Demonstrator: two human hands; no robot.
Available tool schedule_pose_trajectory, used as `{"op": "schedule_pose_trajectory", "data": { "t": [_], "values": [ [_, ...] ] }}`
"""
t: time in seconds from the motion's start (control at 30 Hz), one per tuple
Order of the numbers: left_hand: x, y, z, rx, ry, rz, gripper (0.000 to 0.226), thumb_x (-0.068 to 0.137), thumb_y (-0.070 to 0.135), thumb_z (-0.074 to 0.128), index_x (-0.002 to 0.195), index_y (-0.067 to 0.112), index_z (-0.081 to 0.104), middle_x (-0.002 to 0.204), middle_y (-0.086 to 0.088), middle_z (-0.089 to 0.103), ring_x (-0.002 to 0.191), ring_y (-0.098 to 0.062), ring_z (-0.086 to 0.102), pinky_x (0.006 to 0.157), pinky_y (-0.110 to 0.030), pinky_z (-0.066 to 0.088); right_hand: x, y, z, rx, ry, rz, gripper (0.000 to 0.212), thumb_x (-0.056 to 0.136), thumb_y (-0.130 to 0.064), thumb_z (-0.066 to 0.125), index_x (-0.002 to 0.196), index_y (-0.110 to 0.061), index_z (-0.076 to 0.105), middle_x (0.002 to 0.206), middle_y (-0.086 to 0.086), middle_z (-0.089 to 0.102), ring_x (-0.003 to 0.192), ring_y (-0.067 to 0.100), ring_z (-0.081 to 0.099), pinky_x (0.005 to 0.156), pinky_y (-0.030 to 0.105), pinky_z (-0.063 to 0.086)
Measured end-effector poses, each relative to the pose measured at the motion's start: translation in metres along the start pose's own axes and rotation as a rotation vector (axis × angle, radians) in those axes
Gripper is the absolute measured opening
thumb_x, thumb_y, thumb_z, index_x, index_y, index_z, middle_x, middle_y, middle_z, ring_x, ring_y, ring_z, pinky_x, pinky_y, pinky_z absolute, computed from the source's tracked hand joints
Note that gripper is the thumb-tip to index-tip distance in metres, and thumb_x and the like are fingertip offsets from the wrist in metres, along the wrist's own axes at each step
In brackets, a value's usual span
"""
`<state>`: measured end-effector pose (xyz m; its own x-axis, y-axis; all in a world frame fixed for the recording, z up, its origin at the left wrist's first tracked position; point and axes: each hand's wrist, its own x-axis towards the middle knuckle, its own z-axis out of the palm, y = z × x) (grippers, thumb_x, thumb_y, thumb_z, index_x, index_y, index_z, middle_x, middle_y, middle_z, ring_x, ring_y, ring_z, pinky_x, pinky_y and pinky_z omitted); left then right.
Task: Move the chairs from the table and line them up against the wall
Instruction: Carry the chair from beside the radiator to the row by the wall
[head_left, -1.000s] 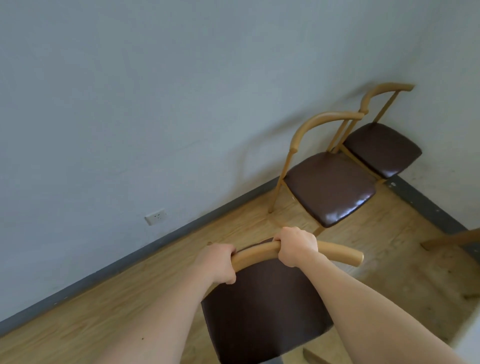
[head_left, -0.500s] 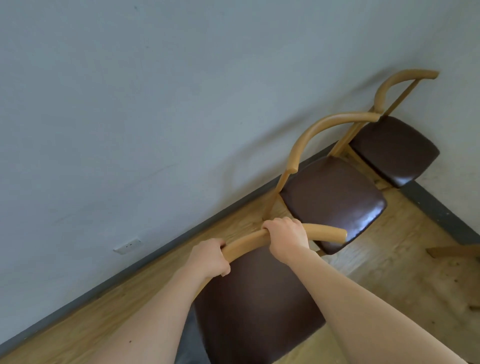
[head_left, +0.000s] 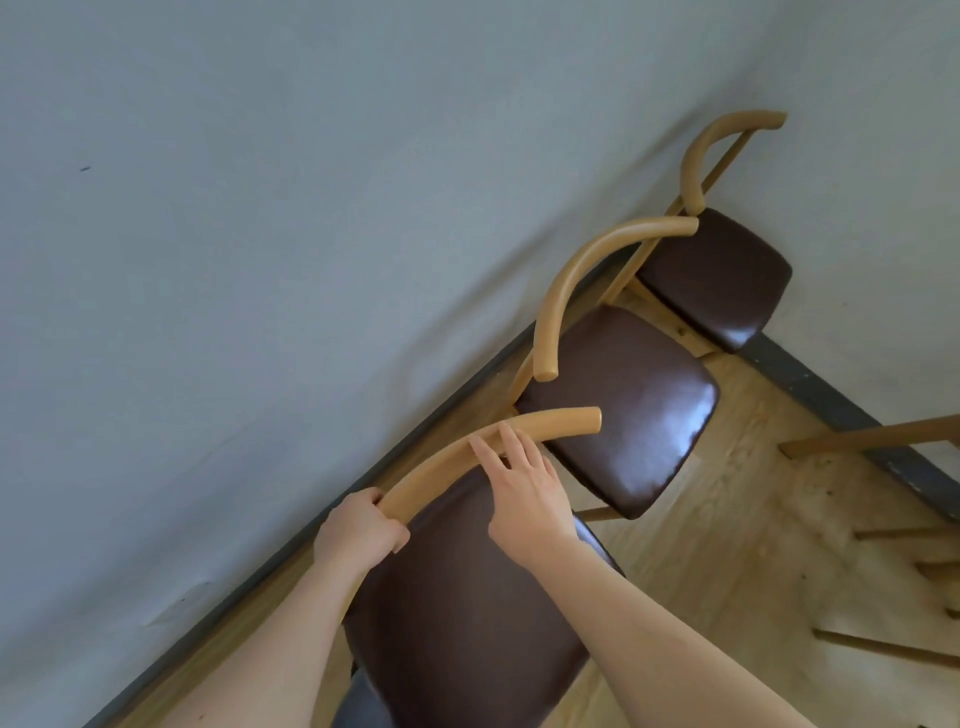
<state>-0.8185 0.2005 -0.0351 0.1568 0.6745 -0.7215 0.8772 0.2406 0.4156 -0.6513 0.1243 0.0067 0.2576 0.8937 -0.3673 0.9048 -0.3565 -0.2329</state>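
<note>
Three wooden chairs with dark brown seats stand in a row along the grey wall (head_left: 260, 260). The nearest chair (head_left: 467, 623) is right below me, its curved backrest rail (head_left: 550, 422) close to the wall. My left hand (head_left: 358, 530) is closed around the rail's left end. My right hand (head_left: 524, 483) rests on the rail's middle with its fingers spread flat, not wrapped around it. The second chair (head_left: 623, 405) sits just beyond, and the third chair (head_left: 717, 270) is in the corner.
A dark baseboard (head_left: 810, 395) runs along both walls above the light wood floor (head_left: 753, 519). Wooden legs of other furniture (head_left: 872, 436) reach in from the right edge, with more slats lower right.
The chair has gone closer to the wall beside the second chair. My right hand has loosened from a full grip to flat, spread fingers. The view has tilted nearer the chairs.
</note>
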Motion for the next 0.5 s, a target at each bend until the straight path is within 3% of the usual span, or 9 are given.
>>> {"op": "schedule_pose_trajectory", "data": {
  "t": [0.07, 0.27, 0.43, 0.5],
  "values": [
    [0.013, -0.005, -0.010, -0.009, -0.013, -0.024, 0.071, 0.067, 0.011, 0.070, 0.134, 0.014, 0.048, 0.131, -0.011, 0.057, 0.111, -0.030, 0.058, 0.083, -0.040, 0.052, 0.012, -0.007, 0.006, 0.012, -0.012, 0.006, 0.087, 0.083, -0.002, 0.059, 0.150, -0.030, 0.010, 0.162, 0.007, 0.001, 0.148, 0.028, 0.000, 0.118, 0.044, 0.014],
    [0.026, -0.026, -0.032, -0.024, -0.024, -0.126, 0.068, 0.069, 0.004, 0.065, 0.135, 0.011, 0.047, 0.126, -0.015, 0.059, 0.107, -0.031, 0.058, 0.086, -0.041, 0.052, 0.040, -0.025, 0.020, 0.028, -0.035, 0.020, 0.084, 0.086, -0.004, 0.056, 0.150, -0.032, 0.010, 0.162, 0.006, 0.003, 0.148, 0.028, 0.000, 0.117, 0.044, 0.015],
    [0.030, -0.032, -0.036, -0.059, -0.030, -0.138, 0.077, 0.067, 0.002, 0.063, 0.140, 0.011, 0.040, 0.125, -0.012, 0.058, 0.092, -0.023, 0.058, 0.069, -0.032, 0.051, 0.049, -0.033, 0.024, 0.030, -0.072, 0.018, 0.085, 0.085, -0.002, 0.054, 0.151, -0.032, 0.008, 0.162, 0.006, 0.002, 0.148, 0.028, 0.000, 0.117, 0.044, 0.015],
    [0.032, -0.027, -0.034, -0.087, -0.037, -0.131, 0.078, 0.065, 0.003, 0.063, 0.140, 0.012, 0.041, 0.116, -0.010, 0.060, 0.084, -0.021, 0.060, 0.065, -0.031, 0.051, 0.049, -0.033, 0.025, 0.028, -0.075, 0.023, 0.085, 0.085, -0.002, 0.054, 0.151, -0.031, 0.008, 0.162, 0.007, 0.002, 0.148, 0.028, 0.000, 0.117, 0.043, 0.016]
  ]
}}
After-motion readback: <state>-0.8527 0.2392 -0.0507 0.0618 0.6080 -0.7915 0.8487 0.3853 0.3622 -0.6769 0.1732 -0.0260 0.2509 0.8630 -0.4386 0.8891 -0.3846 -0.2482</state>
